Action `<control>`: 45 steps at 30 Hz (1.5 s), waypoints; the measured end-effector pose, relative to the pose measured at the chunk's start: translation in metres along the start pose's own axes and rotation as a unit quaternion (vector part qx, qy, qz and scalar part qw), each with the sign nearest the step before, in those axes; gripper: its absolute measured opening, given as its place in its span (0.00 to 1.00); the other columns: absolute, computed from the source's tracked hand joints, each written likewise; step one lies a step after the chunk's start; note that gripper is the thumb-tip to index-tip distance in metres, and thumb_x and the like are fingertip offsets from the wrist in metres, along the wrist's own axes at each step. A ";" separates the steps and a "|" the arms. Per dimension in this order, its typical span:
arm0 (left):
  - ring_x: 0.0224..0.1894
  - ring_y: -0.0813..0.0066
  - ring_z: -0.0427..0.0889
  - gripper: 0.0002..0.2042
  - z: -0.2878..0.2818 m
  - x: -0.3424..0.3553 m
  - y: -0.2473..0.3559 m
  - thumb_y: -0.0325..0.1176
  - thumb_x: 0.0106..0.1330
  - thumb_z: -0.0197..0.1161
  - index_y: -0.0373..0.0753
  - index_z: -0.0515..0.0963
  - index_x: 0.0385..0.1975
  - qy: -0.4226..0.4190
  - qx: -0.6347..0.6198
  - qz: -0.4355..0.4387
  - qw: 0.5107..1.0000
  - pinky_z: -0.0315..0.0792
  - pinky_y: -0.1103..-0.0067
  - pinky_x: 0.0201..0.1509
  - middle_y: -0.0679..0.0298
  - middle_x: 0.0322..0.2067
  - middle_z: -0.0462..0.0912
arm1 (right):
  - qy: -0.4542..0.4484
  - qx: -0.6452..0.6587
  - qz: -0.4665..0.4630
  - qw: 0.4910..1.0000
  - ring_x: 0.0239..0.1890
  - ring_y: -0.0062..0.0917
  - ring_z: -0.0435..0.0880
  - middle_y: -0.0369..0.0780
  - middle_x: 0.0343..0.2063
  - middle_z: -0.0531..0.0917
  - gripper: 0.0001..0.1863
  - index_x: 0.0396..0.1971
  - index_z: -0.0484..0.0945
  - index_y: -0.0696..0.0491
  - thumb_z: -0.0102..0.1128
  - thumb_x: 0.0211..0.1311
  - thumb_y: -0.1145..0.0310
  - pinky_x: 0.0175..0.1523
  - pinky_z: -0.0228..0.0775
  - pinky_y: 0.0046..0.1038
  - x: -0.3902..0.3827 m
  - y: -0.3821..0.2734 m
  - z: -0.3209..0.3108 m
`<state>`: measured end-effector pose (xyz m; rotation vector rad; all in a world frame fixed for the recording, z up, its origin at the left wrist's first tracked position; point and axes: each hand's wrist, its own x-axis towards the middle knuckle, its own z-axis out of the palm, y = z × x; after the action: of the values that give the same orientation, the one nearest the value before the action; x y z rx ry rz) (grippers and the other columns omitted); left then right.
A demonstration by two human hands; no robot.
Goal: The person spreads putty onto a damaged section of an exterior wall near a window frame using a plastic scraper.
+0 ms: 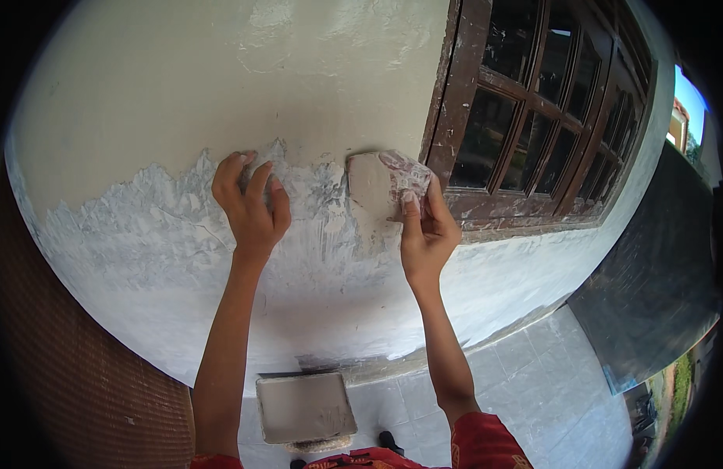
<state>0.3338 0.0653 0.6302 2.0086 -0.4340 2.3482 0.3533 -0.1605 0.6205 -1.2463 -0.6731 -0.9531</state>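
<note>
Spreader is at the wall, just left of the window, pinched in our right hand. Our left hand is empty, fingers half-curled, farther left of the window; can't tell if it's touching. We'd likely want a low, steady angle, even pressure, lighter strokes beside the window.

2 forearms reach forward, left hand curled (rather loosely), right hand pinching.
</note>
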 end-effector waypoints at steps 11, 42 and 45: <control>0.55 0.55 0.59 0.15 -0.004 0.001 -0.003 0.23 0.58 0.52 0.35 0.66 0.47 0.005 0.003 0.001 1.000 0.65 0.68 0.52 0.51 0.52 0.60 | 0.002 -0.035 -0.029 0.999 0.42 0.21 0.78 0.47 0.43 0.80 0.21 0.54 0.68 0.66 0.55 0.61 0.78 0.46 0.71 0.20 0.011 -0.004 0.002; 0.56 0.54 0.58 0.15 -0.006 -0.002 -0.003 0.25 0.58 0.53 0.37 0.67 0.46 0.002 -0.025 0.000 1.000 0.55 0.61 0.57 0.52 0.51 0.63 | 0.046 -0.008 0.015 0.999 0.46 0.22 0.77 0.48 0.46 0.79 0.20 0.54 0.67 0.68 0.54 0.61 0.79 0.51 0.69 0.22 -0.001 0.012 -0.018; 0.56 0.54 0.58 0.15 -0.004 -0.002 -0.002 0.25 0.58 0.53 0.36 0.67 0.46 -0.006 -0.022 0.004 1.000 0.55 0.61 0.57 0.52 0.51 0.63 | 0.048 0.042 0.018 0.998 0.45 0.22 0.77 0.47 0.45 0.79 0.20 0.54 0.67 0.68 0.54 0.62 0.79 0.51 0.69 0.22 -0.001 0.007 -0.017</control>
<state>0.3307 0.0688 0.6277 2.0060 -0.4904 2.3118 0.3576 -0.1766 0.6124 -1.1280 -0.6072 -0.9404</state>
